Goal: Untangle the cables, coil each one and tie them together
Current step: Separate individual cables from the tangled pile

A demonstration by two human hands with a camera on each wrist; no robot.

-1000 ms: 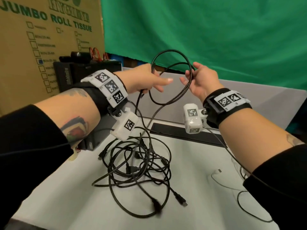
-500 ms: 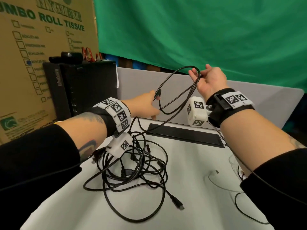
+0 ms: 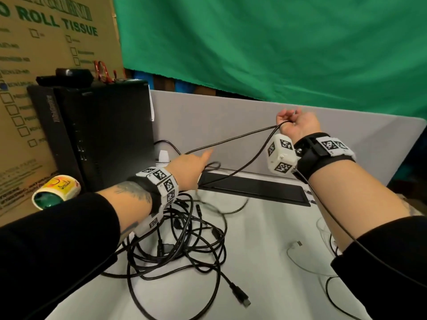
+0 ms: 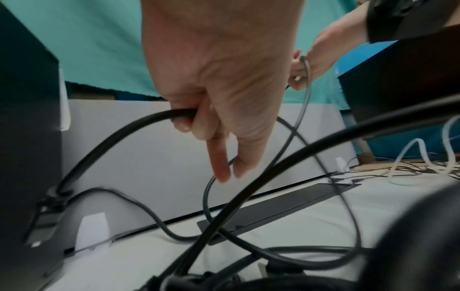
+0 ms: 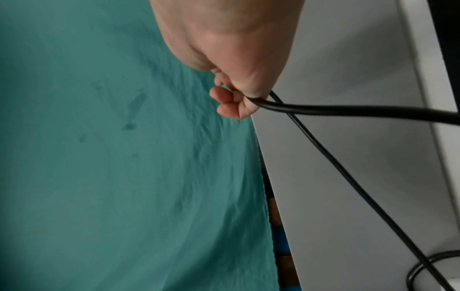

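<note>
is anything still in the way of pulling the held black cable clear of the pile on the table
Yes. The black cable stretched between the left hand and right hand still runs down into the tangled pile on the table, where other black cables loop across it below the left wrist.

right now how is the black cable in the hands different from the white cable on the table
The black cable is lifted off the table, stretched between the left hand and the right hand; the white cable lies slack on the table by the right forearm, untouched. The black cable is dark, the white cable pale. The black cable runs down into the tangled pile; the white cable lies apart from it. Both are thin and flexible.
</note>
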